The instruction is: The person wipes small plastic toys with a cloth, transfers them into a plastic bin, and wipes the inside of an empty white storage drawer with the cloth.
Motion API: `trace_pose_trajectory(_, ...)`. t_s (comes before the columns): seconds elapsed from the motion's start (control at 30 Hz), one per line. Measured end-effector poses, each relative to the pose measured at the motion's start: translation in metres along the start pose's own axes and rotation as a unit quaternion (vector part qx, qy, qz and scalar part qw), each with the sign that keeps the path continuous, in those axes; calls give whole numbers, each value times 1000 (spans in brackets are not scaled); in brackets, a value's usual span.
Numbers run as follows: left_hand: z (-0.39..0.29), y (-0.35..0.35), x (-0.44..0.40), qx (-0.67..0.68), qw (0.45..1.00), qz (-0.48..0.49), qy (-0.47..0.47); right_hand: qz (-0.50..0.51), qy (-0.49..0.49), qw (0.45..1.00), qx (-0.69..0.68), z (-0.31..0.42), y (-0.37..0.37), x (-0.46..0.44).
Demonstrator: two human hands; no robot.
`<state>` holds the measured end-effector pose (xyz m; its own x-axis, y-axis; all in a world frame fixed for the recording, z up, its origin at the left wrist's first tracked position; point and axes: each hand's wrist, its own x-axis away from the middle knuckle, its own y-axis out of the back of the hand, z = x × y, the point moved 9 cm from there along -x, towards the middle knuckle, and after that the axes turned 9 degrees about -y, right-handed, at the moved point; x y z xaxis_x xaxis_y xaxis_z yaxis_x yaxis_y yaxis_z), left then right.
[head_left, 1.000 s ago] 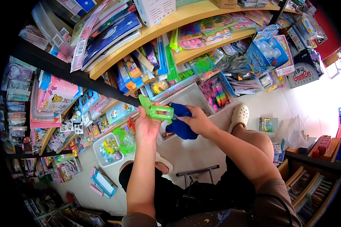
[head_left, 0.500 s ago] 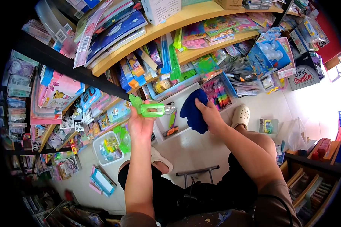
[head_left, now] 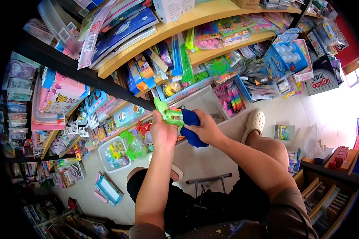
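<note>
My left hand (head_left: 162, 130) is closed around a bright green plastic toy (head_left: 160, 105) with a slotted body. Its clear tip, visible half a second ago, is now covered by a dark blue cloth (head_left: 194, 140). My right hand (head_left: 208, 128) grips that cloth, thumb on top, and presses it against the toy's right end. Both hands meet in front of a pale open bin (head_left: 201, 96) under the shelf. Whatever lies beneath the cloth is hidden.
A white basket (head_left: 117, 170) of small yellow and blue items stands on the floor at left, beside green and red toys. Wooden shelves (head_left: 223, 8) packed with stationery curve overhead. A blue-edged bin (head_left: 243, 88) holds rainbow-coloured packs. A folding stool (head_left: 208, 179) sits between my legs.
My hands have come together: the left moved right with the green toy, the right moved left with the cloth. The cloth now covers the toy's clear end.
</note>
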<state>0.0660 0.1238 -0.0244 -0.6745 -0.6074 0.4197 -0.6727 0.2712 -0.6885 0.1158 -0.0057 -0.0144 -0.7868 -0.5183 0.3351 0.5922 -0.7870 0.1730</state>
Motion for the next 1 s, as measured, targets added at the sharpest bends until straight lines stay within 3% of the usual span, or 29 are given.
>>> trace_pose_trajectory(0.1,-6,-1,-7,27,1000,10,3,43,-68,992,-97,5,1,2)
trace_pose_trajectory(0.23,-31,-2,-19,110,987,114,10,-31,-107,980,-166,-24,25,-10)
trace_pose_trajectory(0.33,-47,5,-15,73,997,29,-21,-38,-163,955,-243,-22,41,-2)
trace_pose_trajectory(0.53,-40,11,-12,68,998,13,-4,-62,-178,949,-254,-34,47,2)
trace_pose_trajectory(0.7,-33,2,-8,53,999,9,-4,109,-235,873,-413,-14,15,9)
trace_pose_trajectory(0.8,-22,5,-10,39,999,21,-6,185,-259,881,-349,-16,-5,10)
trace_pose_trajectory(0.93,-8,-4,-1,13,999,30,-12,75,-68,975,-196,2,-3,1)
trace_pose_trajectory(1.0,-6,-4,1,8,1000,15,-16,37,-57,991,-114,-1,3,0)
